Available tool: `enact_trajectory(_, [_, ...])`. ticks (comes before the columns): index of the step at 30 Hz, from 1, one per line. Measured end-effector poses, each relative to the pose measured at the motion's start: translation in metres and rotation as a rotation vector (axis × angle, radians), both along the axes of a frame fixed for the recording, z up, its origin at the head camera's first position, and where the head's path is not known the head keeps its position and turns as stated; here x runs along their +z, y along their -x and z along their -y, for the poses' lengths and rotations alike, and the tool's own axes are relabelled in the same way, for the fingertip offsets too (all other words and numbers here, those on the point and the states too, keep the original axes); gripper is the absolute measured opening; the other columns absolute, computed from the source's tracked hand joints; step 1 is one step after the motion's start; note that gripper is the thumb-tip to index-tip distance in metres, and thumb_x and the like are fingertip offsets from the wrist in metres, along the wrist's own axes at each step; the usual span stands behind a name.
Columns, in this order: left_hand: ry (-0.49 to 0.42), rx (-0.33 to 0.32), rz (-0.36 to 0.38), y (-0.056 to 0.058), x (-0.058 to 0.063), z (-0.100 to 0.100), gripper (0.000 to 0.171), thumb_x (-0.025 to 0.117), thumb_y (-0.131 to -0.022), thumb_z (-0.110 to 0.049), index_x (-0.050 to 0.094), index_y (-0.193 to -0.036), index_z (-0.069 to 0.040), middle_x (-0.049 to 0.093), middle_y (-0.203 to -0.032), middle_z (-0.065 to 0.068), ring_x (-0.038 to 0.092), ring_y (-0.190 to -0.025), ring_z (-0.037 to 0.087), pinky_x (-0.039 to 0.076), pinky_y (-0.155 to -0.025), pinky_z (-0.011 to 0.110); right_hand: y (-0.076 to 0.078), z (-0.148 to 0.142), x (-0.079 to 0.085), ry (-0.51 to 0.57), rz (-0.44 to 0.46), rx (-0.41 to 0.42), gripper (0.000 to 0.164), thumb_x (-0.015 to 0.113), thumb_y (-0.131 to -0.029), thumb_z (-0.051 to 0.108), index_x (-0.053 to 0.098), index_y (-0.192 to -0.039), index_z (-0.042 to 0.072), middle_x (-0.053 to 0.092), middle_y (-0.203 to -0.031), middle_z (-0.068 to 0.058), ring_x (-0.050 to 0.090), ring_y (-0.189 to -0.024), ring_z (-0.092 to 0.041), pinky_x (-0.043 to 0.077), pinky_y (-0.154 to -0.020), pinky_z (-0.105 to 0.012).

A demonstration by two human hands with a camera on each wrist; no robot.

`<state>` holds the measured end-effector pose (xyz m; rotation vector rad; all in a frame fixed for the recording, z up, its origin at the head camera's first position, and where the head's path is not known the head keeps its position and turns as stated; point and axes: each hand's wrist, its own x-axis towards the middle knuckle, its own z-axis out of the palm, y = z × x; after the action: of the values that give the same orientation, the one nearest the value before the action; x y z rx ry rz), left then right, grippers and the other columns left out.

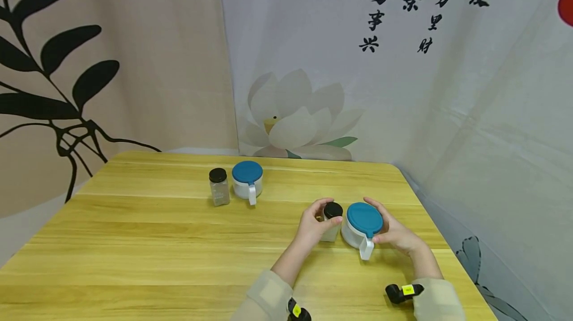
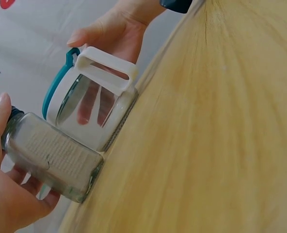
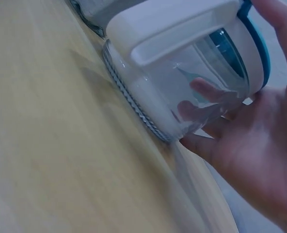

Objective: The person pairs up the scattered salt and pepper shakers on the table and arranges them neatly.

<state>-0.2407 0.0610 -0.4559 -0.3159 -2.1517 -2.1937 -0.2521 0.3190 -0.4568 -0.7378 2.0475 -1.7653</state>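
Note:
My left hand (image 1: pixel 315 222) holds a small square glass spice jar (image 2: pixel 54 155) with a black lid (image 1: pixel 333 210); thumb and fingers are on either side near its lid. Just right of it, my right hand (image 1: pixel 396 233) grips a round clear glass seasoning jar (image 3: pixel 182 82) with a blue lid (image 1: pixel 364 218) and a white handle (image 1: pixel 366 249). The fingers (image 3: pixel 206 92) of the right hand show through its glass from behind. Both jars stand upright, side by side at the wooden table's surface, and the handle points toward me.
Farther back on the wooden table (image 1: pixel 147 241), a second black-lidded spice jar (image 1: pixel 220 192) stands left of a second blue-lidded jar (image 1: pixel 247 176) with a white handle. A printed curtain (image 1: pixel 295 37) hangs behind the table's back edge. Dark wrist cameras (image 1: pixel 403 292) sit at both sleeves.

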Motion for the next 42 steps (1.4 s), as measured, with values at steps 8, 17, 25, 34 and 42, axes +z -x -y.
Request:
enact_trajectory(8, [0.017, -0.005, -0.014, 0.001, 0.001, 0.002, 0.048, 0.083, -0.076, -0.013, 0.065, -0.120, -0.013, 0.062, -0.099, 0.000, 0.052, -0.086, 0.017, 0.040, -0.075, 0.032, 0.001, 0.001, 0.003, -0.007, -0.012, -0.003, 0.103, 0.077, -0.082, 0.032, 0.006, -0.154, 0.015, 0.015, -0.147, -0.031, 0.034, -0.126, -0.037, 0.040, -0.095, -0.040])
enact_trajectory(17, [0.045, -0.019, -0.027, 0.000, 0.006, 0.006, 0.052, 0.082, -0.077, -0.020, 0.063, -0.125, -0.016, 0.063, -0.112, 0.001, 0.053, -0.105, 0.021, 0.039, -0.094, 0.047, 0.002, 0.004, 0.008, 0.018, -0.036, -0.006, 0.099, 0.075, -0.083, 0.028, 0.008, -0.154, 0.011, 0.015, -0.146, -0.032, 0.041, -0.122, -0.024, 0.043, -0.094, -0.033])
enact_trajectory(25, [0.079, -0.070, -0.021, -0.001, 0.009, 0.012, 0.055, 0.080, -0.079, -0.024, 0.059, -0.130, -0.020, 0.059, -0.127, 0.003, 0.049, -0.119, 0.024, 0.033, -0.102, 0.049, 0.003, 0.006, 0.012, 0.036, -0.147, 0.003, 0.090, 0.072, -0.086, 0.022, 0.012, -0.153, 0.010, 0.020, -0.150, -0.026, 0.042, -0.125, -0.014, 0.042, -0.094, -0.032])
enact_trajectory(34, [0.087, -0.096, -0.057, 0.001, 0.013, 0.018, 0.056, 0.079, -0.081, -0.022, 0.057, -0.131, -0.018, 0.060, -0.127, 0.000, 0.049, -0.119, 0.024, 0.030, -0.104, 0.051, 0.002, 0.006, 0.017, 0.018, -0.207, -0.056, 0.089, 0.070, -0.087, 0.018, 0.011, -0.152, 0.004, 0.019, -0.150, -0.031, 0.017, -0.135, -0.046, 0.035, -0.100, -0.035])
enact_trajectory(42, [0.076, -0.140, -0.093, -0.014, 0.042, 0.032, 0.056, 0.076, -0.084, -0.012, 0.053, -0.134, -0.009, 0.056, -0.131, 0.011, 0.045, -0.124, 0.033, 0.024, -0.107, 0.055, -0.002, 0.010, 0.026, 0.042, -0.235, -0.100, 0.086, 0.069, -0.088, 0.009, 0.012, -0.152, 0.002, 0.022, -0.150, -0.026, 0.016, -0.136, -0.048, 0.031, -0.104, -0.030])
